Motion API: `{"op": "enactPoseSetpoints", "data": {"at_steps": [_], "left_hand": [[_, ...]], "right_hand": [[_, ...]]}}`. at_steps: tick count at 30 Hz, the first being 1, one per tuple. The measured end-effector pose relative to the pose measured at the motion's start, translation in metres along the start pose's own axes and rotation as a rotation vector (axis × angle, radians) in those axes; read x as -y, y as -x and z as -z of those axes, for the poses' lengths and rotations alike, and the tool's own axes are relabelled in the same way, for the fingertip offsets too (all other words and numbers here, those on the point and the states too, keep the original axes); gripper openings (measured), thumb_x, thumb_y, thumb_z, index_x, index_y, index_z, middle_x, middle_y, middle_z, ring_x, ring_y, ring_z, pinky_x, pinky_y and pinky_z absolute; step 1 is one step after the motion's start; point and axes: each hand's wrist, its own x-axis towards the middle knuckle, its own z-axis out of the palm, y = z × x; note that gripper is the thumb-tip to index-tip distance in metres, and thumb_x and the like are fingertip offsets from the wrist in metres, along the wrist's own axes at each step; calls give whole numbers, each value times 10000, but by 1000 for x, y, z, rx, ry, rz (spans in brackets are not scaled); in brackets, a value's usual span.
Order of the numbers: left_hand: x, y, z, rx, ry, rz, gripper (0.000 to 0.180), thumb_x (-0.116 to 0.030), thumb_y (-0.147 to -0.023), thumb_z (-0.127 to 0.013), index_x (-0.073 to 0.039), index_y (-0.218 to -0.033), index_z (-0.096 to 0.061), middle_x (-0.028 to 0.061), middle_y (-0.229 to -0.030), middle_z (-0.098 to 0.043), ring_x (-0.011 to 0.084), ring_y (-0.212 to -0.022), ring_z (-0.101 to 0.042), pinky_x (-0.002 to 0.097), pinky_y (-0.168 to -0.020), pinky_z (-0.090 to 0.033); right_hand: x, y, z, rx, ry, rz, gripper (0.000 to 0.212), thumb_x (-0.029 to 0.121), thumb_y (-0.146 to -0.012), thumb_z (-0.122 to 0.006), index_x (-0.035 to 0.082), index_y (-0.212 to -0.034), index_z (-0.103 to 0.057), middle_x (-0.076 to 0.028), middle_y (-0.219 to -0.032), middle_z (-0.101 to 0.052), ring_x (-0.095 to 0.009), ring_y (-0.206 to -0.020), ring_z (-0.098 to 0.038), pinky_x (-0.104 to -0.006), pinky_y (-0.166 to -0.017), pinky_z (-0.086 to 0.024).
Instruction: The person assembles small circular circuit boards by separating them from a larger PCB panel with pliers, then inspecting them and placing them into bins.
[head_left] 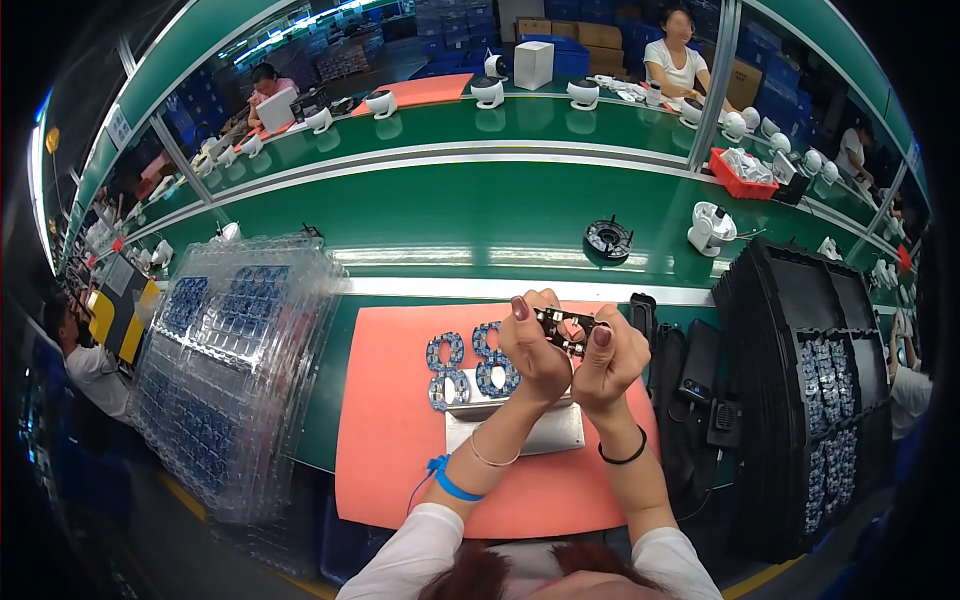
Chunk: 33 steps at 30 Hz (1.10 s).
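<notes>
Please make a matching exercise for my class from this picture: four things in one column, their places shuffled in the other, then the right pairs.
Things
1. Dark circuit board
2. Clear plastic trays
3. Black trays
4. Round black part

Places
A. To the right of the pink mat
B. On the green surface beyond the mat
C. Held between the left hand and the right hand
D. To the left of the mat

Right pairs: 1-C, 2-D, 3-A, 4-B
</notes>
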Motion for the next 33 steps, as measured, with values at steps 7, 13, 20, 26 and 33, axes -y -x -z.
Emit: {"op": "enactPoseSetpoints", "data": {"at_steps": [7,13,20,26,33], "left_hand": [[-2,2,0,-12,-129,139,515,-391,-970,-260,-75,-569,-327,11,-493,-343,86,-431,-340,218,-401,-262],[1,-2,5,-7,-217,97,532,-384,-974,-259,-69,-556,-356,4,-462,-377,80,-403,-337,229,-396,-240],[-2,-1,1,55,-112,155,532,-376,-974,-275,-71,-544,-351,6,-452,-374,81,-394,-336,231,-388,-238],[-2,-15,10,103,-167,173,530,-379,-970,-296,-73,-541,-352,3,-436,-359,80,-381,-314,236,-382,-235],[-18,-25,9,254,369,577,521,-426,-965,-255,-126,-542,-302,-13,-372,-258,92,-294,-200,230,-295,-277]], "right_hand": [[-2,-3,6,21,22,-52,319,132,-908,-457,-14,-625,-442,-89,-476,-358,-219,-375,-388,-319,-391,-284],[1,-7,2,10,-22,-106,287,117,-911,-450,-27,-670,-507,-91,-492,-408,-219,-386,-412,-315,-400,-297],[-1,-4,7,14,-184,-238,358,147,-935,-416,2,-612,-463,-67,-460,-382,-180,-367,-396,-300,-394,-286],[7,-8,4,61,-274,-412,567,326,-979,-299,11,-541,-471,0,-439,-451,-49,-365,-401,-212,-361,-268],[16,-10,12,75,-752,-822,568,370,-969,-337,45,-517,-448,-20,-426,-418,-79,-331,-330,-234,-344,-234]]}}
